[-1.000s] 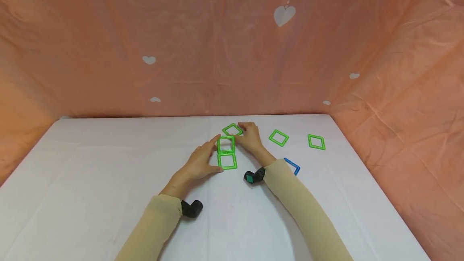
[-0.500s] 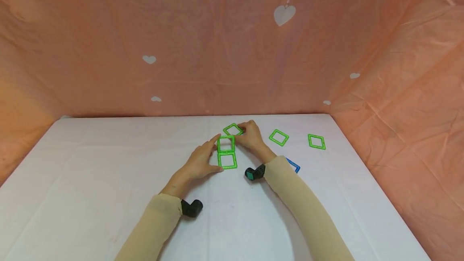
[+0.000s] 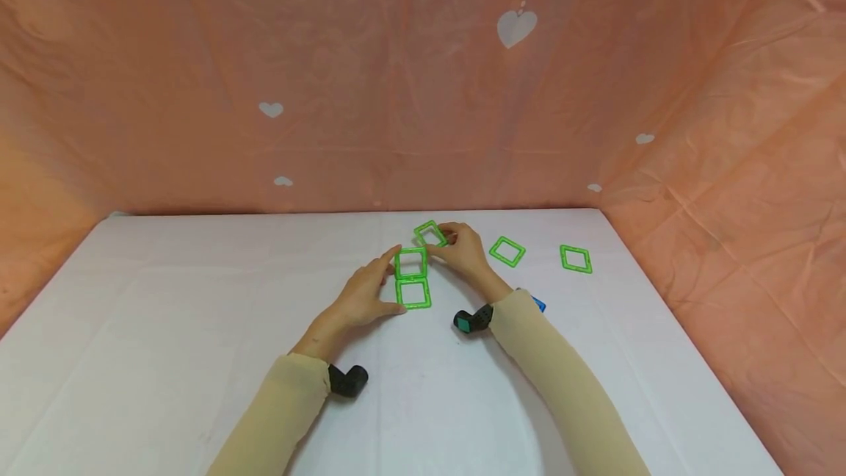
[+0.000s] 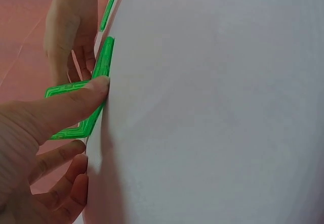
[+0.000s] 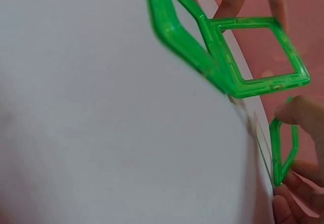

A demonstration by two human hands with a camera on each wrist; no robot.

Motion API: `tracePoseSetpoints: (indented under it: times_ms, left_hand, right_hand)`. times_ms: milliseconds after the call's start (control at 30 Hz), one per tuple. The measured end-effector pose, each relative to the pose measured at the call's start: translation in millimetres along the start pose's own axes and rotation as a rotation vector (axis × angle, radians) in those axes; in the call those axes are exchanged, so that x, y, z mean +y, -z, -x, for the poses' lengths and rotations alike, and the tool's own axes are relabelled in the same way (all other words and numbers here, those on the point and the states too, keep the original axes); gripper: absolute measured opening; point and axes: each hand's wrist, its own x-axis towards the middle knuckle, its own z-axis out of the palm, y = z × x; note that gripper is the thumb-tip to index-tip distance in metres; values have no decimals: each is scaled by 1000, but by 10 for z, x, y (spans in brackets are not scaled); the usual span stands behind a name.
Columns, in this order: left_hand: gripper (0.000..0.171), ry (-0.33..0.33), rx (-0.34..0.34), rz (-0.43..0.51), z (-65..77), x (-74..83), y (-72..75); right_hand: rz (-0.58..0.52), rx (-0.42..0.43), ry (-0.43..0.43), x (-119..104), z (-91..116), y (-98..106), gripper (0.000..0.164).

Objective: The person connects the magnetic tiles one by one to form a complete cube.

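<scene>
The left hand (image 3: 360, 298), thumb and forefinger wide, holds the joined green squares (image 3: 413, 278) at its two o'clock and should brace them, while the loose green square (image 3: 424, 226), at the pair's one o'clock, is best turned gently in the narrow pinch of the right hand (image 3: 465, 250).

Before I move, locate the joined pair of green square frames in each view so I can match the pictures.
Head: the joined pair lies near the centre, a little below mid-height.
Left wrist: the joined pair is left of centre, partly hidden by the left hand.
Right wrist: the joined pair is right of centre, running up to the top edge.
Shared landmark: the left hand, beside the pair in every view.
</scene>
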Motion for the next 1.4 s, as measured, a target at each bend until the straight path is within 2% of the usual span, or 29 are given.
tracePoseSetpoints:
  times_ms: [200, 500, 867, 1133, 1400]
  left_hand:
    - [99, 16, 2, 13, -11, -7, -41]
    - [97, -16, 22, 10, 11, 29, -39]
    - [99, 28, -8, 17, -10, 28, -40]
    - [99, 18, -1, 16, 2, 37, -35]
    - [100, 7, 4, -1, 2, 16, -44]
  right_hand:
    - [-88, 16, -1, 46, 75, 44, 59]
    - [-164, 49, 17, 89, 180, 117, 74]
    - [-224, -83, 162, 191, 296, 220, 71]
    - [-339, -175, 175, 185, 386, 280, 69]
    - [-329, -203, 174, 195, 461, 293, 67]
